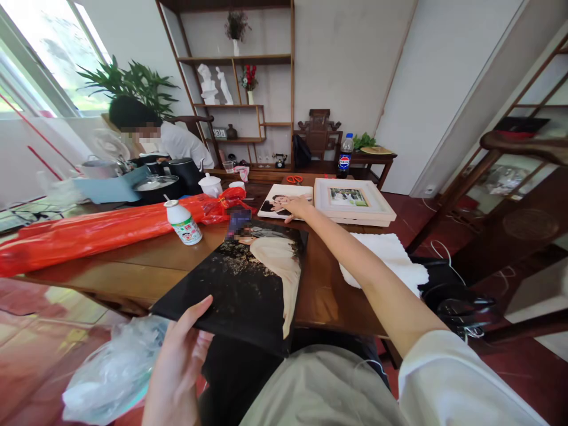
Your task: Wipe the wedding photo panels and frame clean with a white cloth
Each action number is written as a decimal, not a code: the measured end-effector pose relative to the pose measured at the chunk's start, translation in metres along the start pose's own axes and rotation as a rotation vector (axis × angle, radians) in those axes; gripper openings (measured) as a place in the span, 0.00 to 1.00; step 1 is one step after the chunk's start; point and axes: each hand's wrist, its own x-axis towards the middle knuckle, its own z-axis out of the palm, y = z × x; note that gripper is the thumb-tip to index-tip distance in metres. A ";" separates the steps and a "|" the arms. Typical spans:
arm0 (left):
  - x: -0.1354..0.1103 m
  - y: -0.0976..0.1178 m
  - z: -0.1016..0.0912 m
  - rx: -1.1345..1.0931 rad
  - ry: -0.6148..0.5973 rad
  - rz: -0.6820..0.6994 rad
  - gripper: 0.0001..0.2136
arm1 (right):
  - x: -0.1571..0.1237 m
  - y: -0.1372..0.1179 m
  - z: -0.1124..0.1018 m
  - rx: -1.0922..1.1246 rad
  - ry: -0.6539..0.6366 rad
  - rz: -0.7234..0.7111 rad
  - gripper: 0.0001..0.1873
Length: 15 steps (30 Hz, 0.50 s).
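My left hand [189, 340] grips the near left corner of a dark photo panel [235, 290], thumb on top and fingers underneath. The panel shows a figure in a long pale dress and slants over the table's front edge. Across the table, my right hand [293, 207] lies with fingers spread on a smaller photo panel [267, 208] with a white edge, covering part of its picture. Right beside that panel is a white framed photo [348, 197] in a shallow pale box.
A white bottle [184, 225] stands by a long red plastic-wrapped bundle [106, 234] on the table's left. A white towel [386, 260] lies at right. Orange scissors [294, 179], a cola bottle [345, 157] and a white lidded cup [210, 184] are farther back. Another person [181, 142] sits at far left.
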 end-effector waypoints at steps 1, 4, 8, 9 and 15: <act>-0.001 0.000 0.002 -0.011 0.002 -0.012 0.05 | 0.000 -0.001 0.002 -0.032 -0.011 0.022 0.33; -0.003 0.000 0.008 -0.026 0.000 -0.035 0.05 | 0.001 -0.009 0.009 -0.133 -0.016 0.125 0.30; 0.001 0.000 0.012 -0.033 -0.012 -0.041 0.06 | 0.003 -0.022 0.015 -0.171 0.026 0.192 0.27; 0.002 0.000 0.012 -0.043 -0.004 -0.043 0.06 | 0.004 -0.024 0.016 -0.179 0.043 0.198 0.28; 0.004 -0.005 0.019 -0.092 -0.054 -0.050 0.10 | 0.009 -0.033 0.008 -0.210 0.144 0.223 0.28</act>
